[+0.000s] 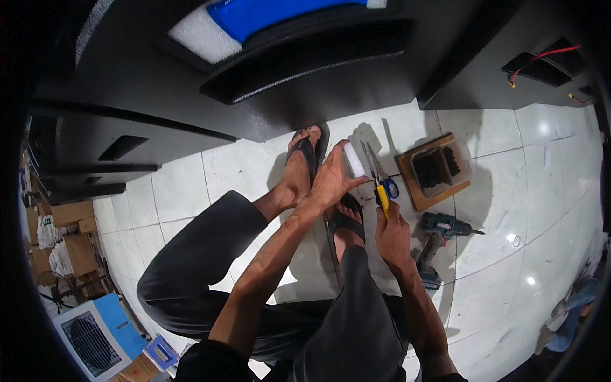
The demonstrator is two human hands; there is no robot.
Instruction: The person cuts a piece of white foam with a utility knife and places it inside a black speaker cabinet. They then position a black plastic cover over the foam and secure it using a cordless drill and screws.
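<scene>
My left hand (pixel 330 177) grips a small white foam block (pixel 354 159) between thumb and fingers, low over the floor near my sandalled feet. My right hand (pixel 393 237) is closed round a yellow utility knife (pixel 382 198), pointing away from me, just right of the foam. Beside the knife lies a pair of scissors with blue handles (pixel 393 188). Blades of the knife and scissors appear close together, and I cannot tell whether they touch. A cordless drill (pixel 439 230) lies on the floor right of my right hand.
A clear two-compartment container (pixel 470 167) of small black pieces sits on a wooden board (pixel 420 202). Large black cabinets (pixel 286 108) stand ahead, one bearing blue material (pixel 273 18) and white foam. Red wires (pixel 541 56) hang at right. Cardboard boxes (pixel 79 254) and a blue-white fan unit (pixel 95 337) stand left.
</scene>
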